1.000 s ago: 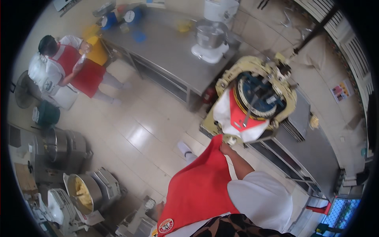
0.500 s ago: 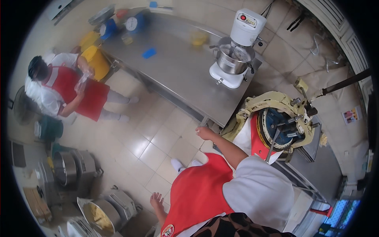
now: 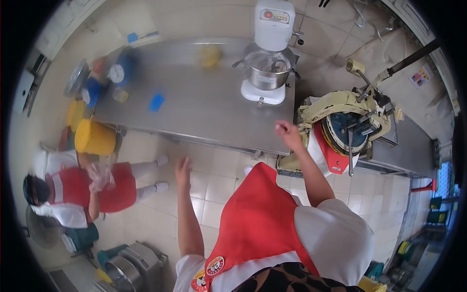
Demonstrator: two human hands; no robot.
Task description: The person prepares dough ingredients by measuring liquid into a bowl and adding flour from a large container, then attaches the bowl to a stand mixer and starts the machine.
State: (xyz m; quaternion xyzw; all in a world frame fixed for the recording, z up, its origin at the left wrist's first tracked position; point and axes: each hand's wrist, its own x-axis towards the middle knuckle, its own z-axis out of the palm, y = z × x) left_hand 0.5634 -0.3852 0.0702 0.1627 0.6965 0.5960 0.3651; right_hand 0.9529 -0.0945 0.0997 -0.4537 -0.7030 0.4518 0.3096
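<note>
My right hand [image 3: 289, 134] is held up before the near right corner of the steel table [image 3: 194, 114], beside the cream-coloured machine [image 3: 311, 116]. Its fingers are loosely bent and apart, with nothing seen in them. My left hand [image 3: 183, 171] is raised over the tiled floor, short of the table's near edge, its fingers stretched out and holding nothing. On the table's right end stands a white stand mixer [image 3: 274, 27] with a steel bowl [image 3: 267, 73]. The cream machine has a dark blue round plate and a long metal lever [image 3: 350, 153].
A blue flat piece [image 3: 156, 102], a yellow item [image 3: 210, 57] and blue dial scales [image 3: 121, 70] lie on the table. At left a person in a red apron [image 3: 124, 187] holds a clear plastic bag [image 3: 101, 176] near a yellow bucket [image 3: 96, 137]. Another mixer [image 3: 143, 263] stands lower left.
My view has swung left and my body has turned toward the table. Both hands have risen forward; the right hand, closed before, has loosened. The other person still handles the bag.
</note>
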